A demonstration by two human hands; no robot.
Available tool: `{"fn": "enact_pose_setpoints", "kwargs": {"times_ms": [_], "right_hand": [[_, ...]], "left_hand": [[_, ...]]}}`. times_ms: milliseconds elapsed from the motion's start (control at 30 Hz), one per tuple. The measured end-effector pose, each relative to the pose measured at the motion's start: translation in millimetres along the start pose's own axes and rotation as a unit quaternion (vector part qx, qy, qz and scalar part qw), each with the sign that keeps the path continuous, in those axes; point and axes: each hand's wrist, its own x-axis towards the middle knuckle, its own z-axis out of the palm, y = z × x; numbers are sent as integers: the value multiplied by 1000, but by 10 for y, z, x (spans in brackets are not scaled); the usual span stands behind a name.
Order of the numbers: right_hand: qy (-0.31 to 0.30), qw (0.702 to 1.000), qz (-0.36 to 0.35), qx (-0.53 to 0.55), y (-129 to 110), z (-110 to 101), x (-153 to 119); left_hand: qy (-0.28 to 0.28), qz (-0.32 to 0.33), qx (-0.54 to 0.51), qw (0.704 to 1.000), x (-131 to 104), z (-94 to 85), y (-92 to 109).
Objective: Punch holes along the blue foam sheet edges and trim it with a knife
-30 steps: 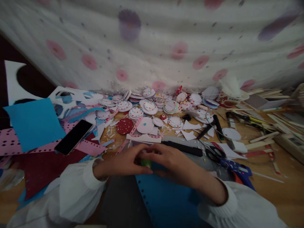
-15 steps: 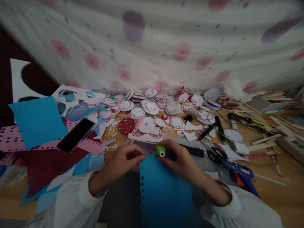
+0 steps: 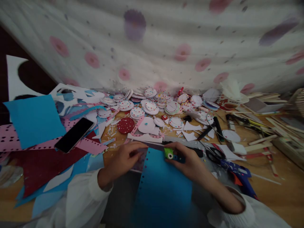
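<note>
A blue sheet of paper (image 3: 163,186) with a row of small punched holes down its left edge lies in front of me, its lower part blurred. My right hand (image 3: 187,158) is closed around a small green craft punch (image 3: 169,154) at the sheet's top edge. A star shape on a white disc shows on the punch. My left hand (image 3: 127,160) is at the sheet's top left corner, thumb and forefinger apart. Its forefinger tip reaches the corner; whether it presses on the paper I cannot tell.
Layered paper discs with coloured dots (image 3: 150,107) crowd the back of the table. A phone (image 3: 74,134) lies on paper scraps at left. Scissors (image 3: 215,154), a blue glue gun (image 3: 237,171) and wooden sticks (image 3: 263,142) lie at right. A floral curtain (image 3: 156,41) hangs behind.
My right hand has moved the punch rightward along the sheet's top edge. The sheet has tilted, its top left corner shifting up and right. My left thumb and forefinger have parted.
</note>
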Motion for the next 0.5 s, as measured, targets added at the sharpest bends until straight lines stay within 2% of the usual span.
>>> {"fn": "enact_pose_setpoints", "kwargs": {"times_ms": [67,133,233,400,500], "right_hand": [[7,1000,9,-1,-5,-16,-15],[17,1000,14,3,-20,-10,-25],[19,999,16,34,-56,27,-40],[-79,984,21,156,-117,71,-32],[-107,980,24,166,-140,74,35]], "left_hand": [[3,4,4,1000,-19,7,28],[-5,-27,-8,1000,-36,25,58],[-38,-51,22,998,-44,54,88],[-73,-23,106,991,5,-41,175],[-113,-16,126,985,72,-174,256]]}}
